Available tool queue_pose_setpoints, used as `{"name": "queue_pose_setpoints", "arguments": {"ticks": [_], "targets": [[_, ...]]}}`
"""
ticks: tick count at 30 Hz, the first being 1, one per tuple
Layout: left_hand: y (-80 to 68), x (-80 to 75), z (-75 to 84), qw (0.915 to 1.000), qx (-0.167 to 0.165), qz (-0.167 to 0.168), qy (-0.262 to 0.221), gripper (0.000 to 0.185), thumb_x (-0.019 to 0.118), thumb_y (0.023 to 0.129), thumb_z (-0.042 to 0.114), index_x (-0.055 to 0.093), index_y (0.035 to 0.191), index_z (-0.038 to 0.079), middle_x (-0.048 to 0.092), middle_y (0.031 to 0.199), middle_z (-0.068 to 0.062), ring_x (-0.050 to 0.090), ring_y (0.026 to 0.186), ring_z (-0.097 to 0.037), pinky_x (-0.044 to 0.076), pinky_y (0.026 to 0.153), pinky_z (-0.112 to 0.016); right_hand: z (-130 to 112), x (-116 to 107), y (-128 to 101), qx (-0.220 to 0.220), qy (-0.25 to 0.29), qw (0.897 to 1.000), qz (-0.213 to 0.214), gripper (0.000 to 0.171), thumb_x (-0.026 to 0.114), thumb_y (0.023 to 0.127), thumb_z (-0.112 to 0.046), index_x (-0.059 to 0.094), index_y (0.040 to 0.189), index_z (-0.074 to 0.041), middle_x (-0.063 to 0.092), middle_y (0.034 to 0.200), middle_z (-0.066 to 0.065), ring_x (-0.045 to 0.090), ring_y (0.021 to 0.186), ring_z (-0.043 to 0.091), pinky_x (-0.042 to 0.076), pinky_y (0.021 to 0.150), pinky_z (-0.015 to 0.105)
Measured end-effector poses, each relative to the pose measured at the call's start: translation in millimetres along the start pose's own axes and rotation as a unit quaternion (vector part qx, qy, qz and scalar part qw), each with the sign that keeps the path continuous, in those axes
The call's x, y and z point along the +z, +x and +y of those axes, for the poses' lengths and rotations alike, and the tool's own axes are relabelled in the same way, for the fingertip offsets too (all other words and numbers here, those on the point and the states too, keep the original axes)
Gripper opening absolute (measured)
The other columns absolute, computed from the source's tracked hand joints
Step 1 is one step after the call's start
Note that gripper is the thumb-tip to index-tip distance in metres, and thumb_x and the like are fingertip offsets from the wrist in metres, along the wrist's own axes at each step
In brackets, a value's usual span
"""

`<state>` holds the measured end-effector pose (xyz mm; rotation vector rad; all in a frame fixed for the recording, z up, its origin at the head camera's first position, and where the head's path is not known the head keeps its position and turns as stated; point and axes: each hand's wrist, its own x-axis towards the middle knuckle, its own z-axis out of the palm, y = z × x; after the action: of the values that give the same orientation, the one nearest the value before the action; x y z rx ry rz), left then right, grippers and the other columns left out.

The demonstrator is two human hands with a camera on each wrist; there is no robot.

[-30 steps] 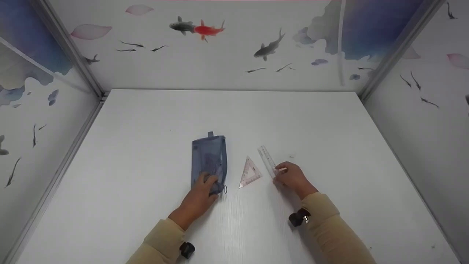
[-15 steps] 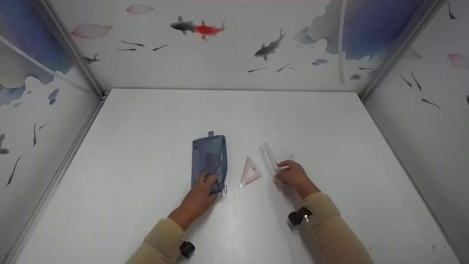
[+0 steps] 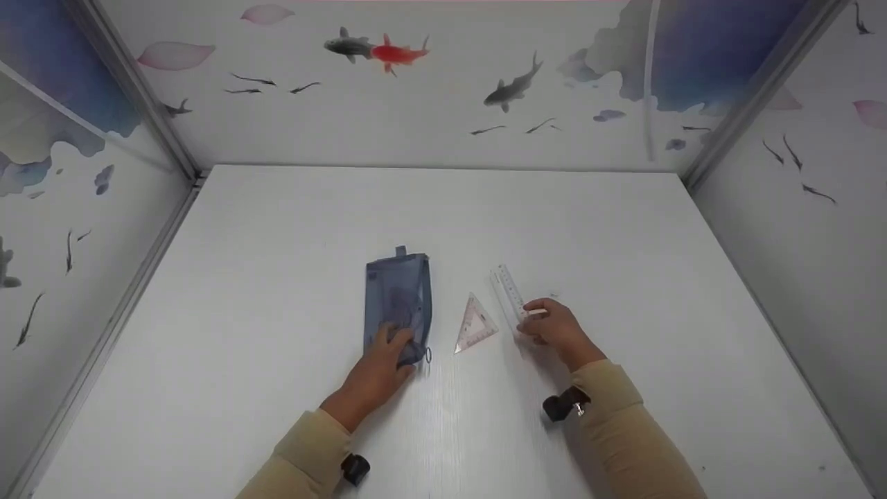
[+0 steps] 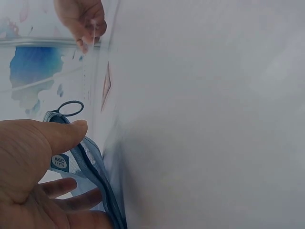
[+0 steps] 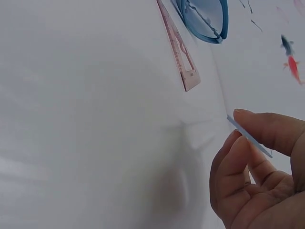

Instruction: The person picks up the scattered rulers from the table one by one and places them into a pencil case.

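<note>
A blue translucent zippered pencil pouch lies on the white table, its zip side facing right. My left hand grips its near end, thumb on top and fingers round the edge; a zip-pull ring shows beside the thumb. With thumb and fingertips my right hand pinches the near end of a clear straight ruler. In the right wrist view the ruler appears edge-on, held up off the table. Between pouch and ruler lies a pinkish clear set square, touched by neither hand.
Walls printed with fish and petals enclose the white table at the back, left and right. A tiny clear scrap lies just beyond the right hand. Black wrist cameras sit at both sleeves.
The ruler has risen off the table and shifted slightly away, pinched in the right hand. The left hand, pouch and set square stay in place.
</note>
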<state>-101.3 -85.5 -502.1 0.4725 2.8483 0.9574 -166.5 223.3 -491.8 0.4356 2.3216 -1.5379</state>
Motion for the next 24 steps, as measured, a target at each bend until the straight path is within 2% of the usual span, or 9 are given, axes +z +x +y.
{"name": "queue_pose_setpoints", "arguments": {"ticks": [9,18,24], "targets": [[-0.3,2.0,-0.9,1.0,-0.003,0.001,0.002,0.052,0.07,0.089,0.013,0.045,0.134,0.011,0.035,0.14,-0.025,0.055,0.115,-0.039,0.052,0.084,-0.046,-1.0,2.8,0.6,0.004,0.005,1.0,-0.014,0.044,0.07,0.085,-0.005,0.054,0.125,-0.004,0.059,0.112,0.013,0.058,0.084,0.02,0.05,0.073,0.029],[0.1,0.2,-1.1,1.0,0.003,0.002,-0.005,0.05,0.07,0.089,0.012,0.046,0.132,0.011,0.035,0.138,-0.024,0.055,0.112,-0.038,0.052,0.083,-0.047,-10.5,7.5,0.6,0.009,0.018,0.999,-0.028,0.043,0.07,0.086,-0.005,0.054,0.126,-0.005,0.059,0.111,0.012,0.059,0.089,0.02,0.05,0.077,0.03],[-1.0,-2.0,-0.1,0.9999,0.012,0.002,-0.005,0.05,0.069,0.09,0.013,0.045,0.133,0.01,0.035,0.139,-0.024,0.054,0.115,-0.041,0.052,0.085,-0.048,-13.1,9.6,0.2,-0.001,0.027,0.999,-0.044,0.044,0.068,0.086,-0.003,0.052,0.126,-0.003,0.06,0.107,0.011,0.056,0.084,0.019,0.049,0.074,0.028]]}}
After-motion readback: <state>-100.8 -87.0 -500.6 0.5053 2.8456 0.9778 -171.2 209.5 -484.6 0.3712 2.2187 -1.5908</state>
